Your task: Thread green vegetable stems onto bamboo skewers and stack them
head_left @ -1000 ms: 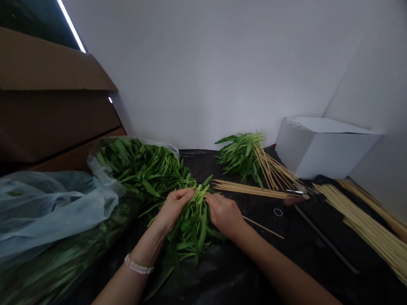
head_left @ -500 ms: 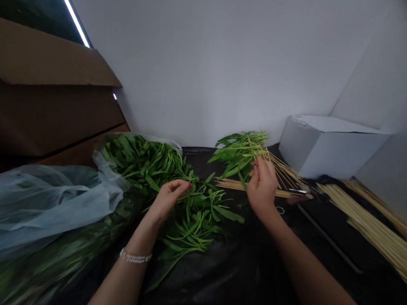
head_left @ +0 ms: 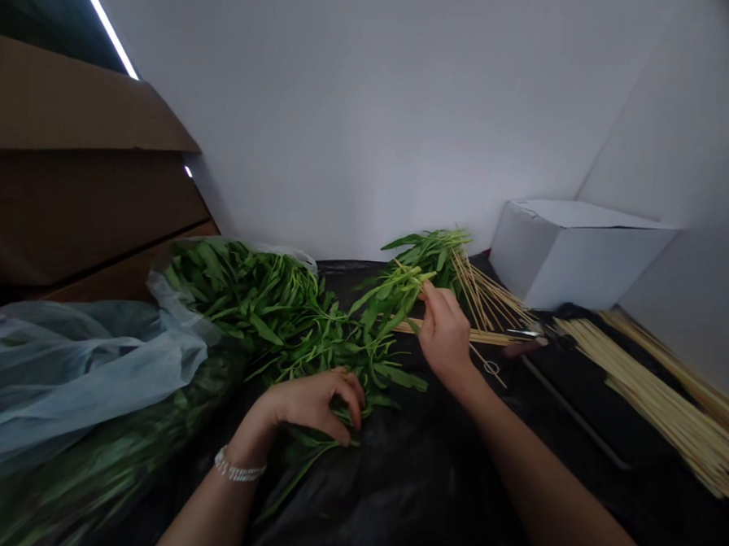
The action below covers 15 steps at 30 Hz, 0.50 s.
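Observation:
Pinched in my right hand [head_left: 445,329] is a bamboo skewer [head_left: 481,356] bearing a bunch of green leaves [head_left: 393,292]; its tail end sticks out below my palm. My left hand [head_left: 326,403] reaches down over loose leafy greens [head_left: 330,346] on the black covering, thumb and fingers apart, the thumb by a cut stem. Behind my right hand lie finished-looking skewers with leaves [head_left: 434,247], their bare sticks [head_left: 486,294] fanned to the right. More loose skewers [head_left: 495,338] lie flat under them.
A clear plastic bag [head_left: 180,292] full of greens stands at left, with another translucent bag [head_left: 78,372] in front. At right are a white box [head_left: 577,251], a knife [head_left: 523,346], a dark flat case [head_left: 583,407] and long bamboo sticks [head_left: 651,394]. A small ring [head_left: 491,366] lies near the right wrist.
My left hand has come down and nearer onto the loose greens, its fingers spreading. My right hand has moved slightly left, with the leafy skewer now apart from the pile behind.

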Motion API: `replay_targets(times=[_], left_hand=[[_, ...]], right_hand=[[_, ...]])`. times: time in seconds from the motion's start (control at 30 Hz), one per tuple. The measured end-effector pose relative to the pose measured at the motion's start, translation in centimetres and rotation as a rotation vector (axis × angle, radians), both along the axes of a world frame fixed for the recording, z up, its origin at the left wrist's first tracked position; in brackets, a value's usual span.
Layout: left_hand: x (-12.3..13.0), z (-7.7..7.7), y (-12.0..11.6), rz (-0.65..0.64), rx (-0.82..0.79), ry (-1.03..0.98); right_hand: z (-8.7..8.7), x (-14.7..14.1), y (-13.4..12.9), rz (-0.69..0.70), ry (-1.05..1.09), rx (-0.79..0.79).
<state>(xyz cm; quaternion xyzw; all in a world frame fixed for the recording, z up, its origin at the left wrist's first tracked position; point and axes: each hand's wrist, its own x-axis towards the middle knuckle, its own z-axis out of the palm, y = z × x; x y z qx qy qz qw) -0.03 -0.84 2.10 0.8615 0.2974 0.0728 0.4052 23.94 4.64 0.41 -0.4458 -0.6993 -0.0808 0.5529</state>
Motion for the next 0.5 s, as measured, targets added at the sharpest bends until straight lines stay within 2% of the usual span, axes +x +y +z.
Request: replay_targets(times=[0.3,0.4,0.5], left_hand=[[-0.2,-1.8,0.1,0.176,0.229,0.133],[0.0,-1.3,0.2,0.238,0.211,0.039],[-0.3,-0.2,0.3,0.436,0.16,-0.248]], right_hand=[[0.0,-0.2,-0.1,0.016,-0.014,-0.023],[-0.1,-0.2,0.0,0.01,-0.017,-0.023],[-0.1,-0.1,0.0,-0.004,-0.016,-0.009]])
